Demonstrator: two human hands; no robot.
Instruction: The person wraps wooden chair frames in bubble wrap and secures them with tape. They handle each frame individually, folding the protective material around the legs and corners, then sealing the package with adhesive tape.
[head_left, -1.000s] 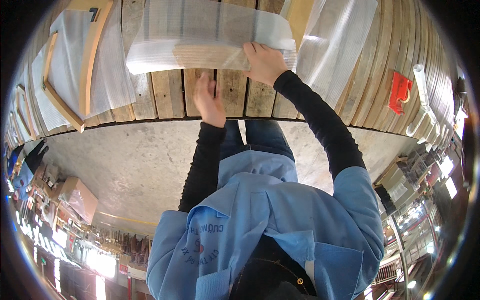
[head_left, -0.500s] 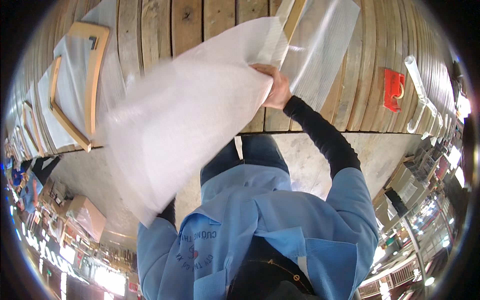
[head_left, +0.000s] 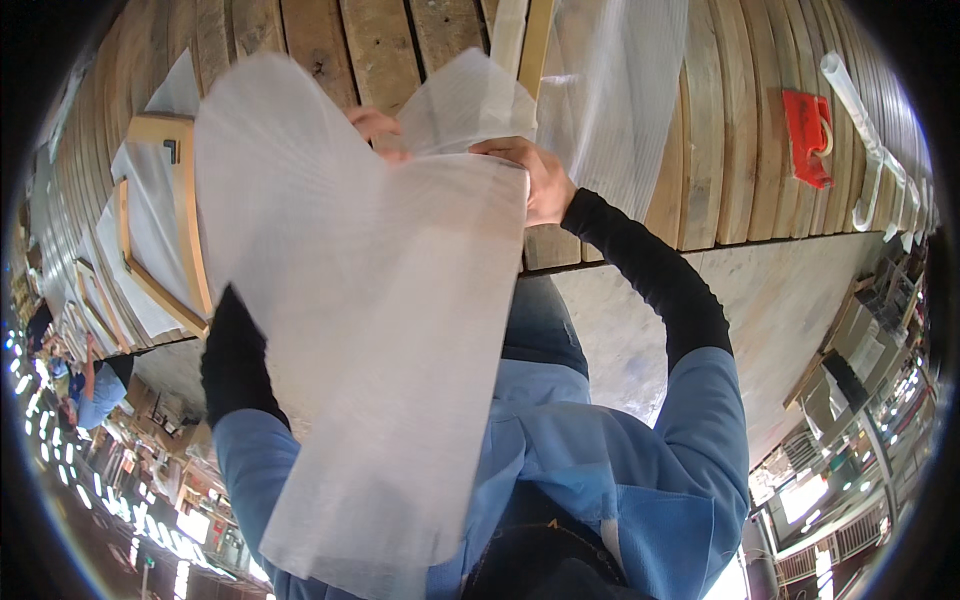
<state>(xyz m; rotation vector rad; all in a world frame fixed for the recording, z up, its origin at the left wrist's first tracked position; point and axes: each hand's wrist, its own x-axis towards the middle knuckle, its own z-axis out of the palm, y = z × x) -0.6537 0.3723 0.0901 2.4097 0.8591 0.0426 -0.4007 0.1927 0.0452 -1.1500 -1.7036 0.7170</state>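
Observation:
A large translucent white foam sheet (head_left: pixel 350 330) hangs from both of my hands, draping over the bench edge and in front of my jacket. My right hand (head_left: pixel 540 178) pinches its upper right part at the end of a pale wooden bar (head_left: pixel 536 50). Farther left, my left hand (head_left: pixel 375 130) is closed on a gathered fold of the sheet, partly hidden by it and slightly blurred. A pointed flap of the sheet stands between and beyond the hands, over the near part of the bar. More white foam sheet (head_left: pixel 620 110) lies under and right of the bar.
The plank bench (head_left: pixel 735 120) carries a red tape dispenser (head_left: pixel 803 138) and a white wrapped, bent piece (head_left: pixel 848 95) at right. At left, angular wooden frame pieces (head_left: pixel 187 205) rest on white sheets. A concrete floor (head_left: pixel 760 320) shows below; a person (head_left: pixel 100 395) is at far left.
My left hand has come up from the lower left to the bench, near my right hand. The sheet has swung round and now hangs down, folded between the hands. The view has shifted slightly.

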